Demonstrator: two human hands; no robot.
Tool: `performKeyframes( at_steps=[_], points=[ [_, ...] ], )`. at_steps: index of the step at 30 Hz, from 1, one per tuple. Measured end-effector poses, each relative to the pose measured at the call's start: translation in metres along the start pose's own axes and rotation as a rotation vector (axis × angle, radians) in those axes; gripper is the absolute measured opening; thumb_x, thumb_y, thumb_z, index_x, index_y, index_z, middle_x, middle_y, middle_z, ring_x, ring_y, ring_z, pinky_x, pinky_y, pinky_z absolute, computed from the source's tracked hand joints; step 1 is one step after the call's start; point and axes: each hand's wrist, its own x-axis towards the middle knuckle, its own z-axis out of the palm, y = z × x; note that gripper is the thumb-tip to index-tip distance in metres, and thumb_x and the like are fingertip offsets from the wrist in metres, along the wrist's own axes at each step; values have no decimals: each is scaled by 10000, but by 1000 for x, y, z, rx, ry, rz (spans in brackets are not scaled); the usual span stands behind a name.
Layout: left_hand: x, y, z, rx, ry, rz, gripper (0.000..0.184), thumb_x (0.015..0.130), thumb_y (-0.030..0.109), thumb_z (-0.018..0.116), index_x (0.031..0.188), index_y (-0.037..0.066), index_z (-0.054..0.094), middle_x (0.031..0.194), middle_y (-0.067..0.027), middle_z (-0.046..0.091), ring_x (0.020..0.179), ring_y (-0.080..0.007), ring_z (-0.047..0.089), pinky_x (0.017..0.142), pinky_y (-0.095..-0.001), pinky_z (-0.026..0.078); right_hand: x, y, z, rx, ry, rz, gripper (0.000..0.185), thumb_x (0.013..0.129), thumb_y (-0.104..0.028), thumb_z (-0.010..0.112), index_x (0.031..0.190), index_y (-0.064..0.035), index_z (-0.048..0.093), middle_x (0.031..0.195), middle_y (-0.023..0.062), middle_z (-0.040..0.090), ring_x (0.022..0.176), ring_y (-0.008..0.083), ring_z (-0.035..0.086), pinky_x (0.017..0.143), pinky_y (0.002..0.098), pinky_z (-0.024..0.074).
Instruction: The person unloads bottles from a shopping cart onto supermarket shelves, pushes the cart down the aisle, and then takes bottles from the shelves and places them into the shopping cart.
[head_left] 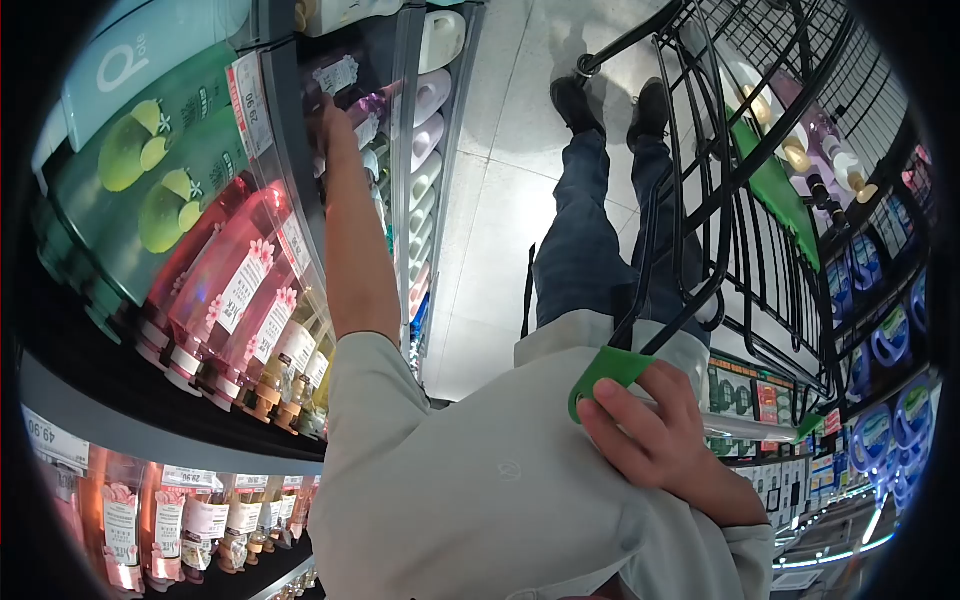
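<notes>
Pale shirt front is closest to camera, bottom of frame. My right hand, lower right of centre, is curled round the shopping cart handle by its green end. My left hand is up at the shelf, upper left, right by a purple bottle with a white label. Fingers are in shadow; can't tell if they're closed on it or just near. Bottle's on the shelf, pink bottles lower left of it, row of pale bottles to its right. Handling, my guess: glossy plastic, some weight if full, liquid may slosh, walls give slightly, slick in a damp palm. Not very fragile; cap's probably the weak spot. Hold round the body at label height. Handle should be stiff, easy grip; bottles in the cart, upper right, add load.
</notes>
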Motion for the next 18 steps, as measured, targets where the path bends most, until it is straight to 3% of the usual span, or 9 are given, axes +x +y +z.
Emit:
performKeyframes(
  at_steps=[4, 6, 9, 11, 12, 14, 15, 16, 18],
  points=[
    [-1, 1, -6, -697, 52, -379, 437, 989, 281, 605, 1368, 63, 626, 1415, -167, 600, 1268, -316, 614, 1021, -504, 499, -1, 1, 1, 32, -1, -7, 360, 768, -79, 744, 1125, -125, 719, 1318, 34, 600, 955, 305, 641, 753, 399, 568],
    [3, 4, -6, -867, 70, -473, 423, 996, 269, 597, 1361, 58, 629, 1386, -158, 630, 1258, -311, 628, 1037, -483, 496, -2, 1, 0, 23, -6, -1, 358, 769, -87, 737, 1124, -127, 720, 1322, 30, 597, 952, 302, 646, 758, 393, 564],
    [-5, 3, -15, -928, 62, -482, 408, 1002, 258, 588, 1354, 54, 631, 1356, -149, 660, 1249, -305, 642, 1052, -462, 493, -1, 0, -1, 39, 13, 6, 350, 763, -95, 732, 1111, -129, 724, 1311, 24, 602, 961, 292, 653, 778, 385, 557],
    [-20, -5, -23, -827, 64, -342, 458, 966, 270, 642, 1291, -52, 625, 1347, -201, 652, 1211, -312, 658, 1033, -384, 505, 0, 0, -1, 21, 7, 0, 327, 776, -102, 721, 1102, -132, 727, 1315, 31, 601, 970, 285, 657, 795, 382, 554],
    [-21, 1, -7, -821, 65, -347, 458, 966, 270, 642, 1291, -52, 625, 1347, -201, 652, 1211, -312, 658, 1033, -384, 505, 0, -1, -2, 28, 11, -2, 327, 776, -102, 721, 1102, -132, 727, 1315, 31, 601, 970, 285, 657, 795, 382, 554],
    [-22, 19, 30, -2046, 596, -525, 555, 884, 269, 738, 1270, -104, 599, 1321, -244, 648, 1169, -337, 663, 1017, -379, 508, 0, 0, -1, 54, 1, -35, 377, 768, -83, 792, 1133, -71, 697, 1349, 132, 582, 975, 337, 649, 759, 443, 577],
    [-90, 19, -15, -2046, 532, -412, 699, 822, 233, 796, 1336, -153, 522, 1376, -272, 591, 1181, -360, 634, 1041, -370, 488, 3, 1, 0, 62, 12, -45, 377, 768, -83, 792, 1133, -71, 697, 1349, 132, 582, 975, 337, 649, 759, 443, 577],
    [-101, 35, -8, -1862, 818, -418, 785, 803, 161, 824, 1429, -134, 453, 1447, -248, 533, 1232, -348, 602, 1067, -370, 462, 6, 1, -2, 77, 0, -46, 370, 769, -73, 781, 1129, -56, 697, 1358, 150, 577, 977, 335, 652, 777, 443, 573],
    [-178, 67, -31, -2235, 513, -345, 799, 852, 154, 797, 1493, -100, 395, 1483, -227, 499, 1254, -320, 589, 1081, -363, 448, 7, 1, -9, 56, -19, -28, 364, 769, -64, 769, 1125, -40, 698, 1368, 168, 572, 979, 334, 655, 795, 444, 570]
  ],
)
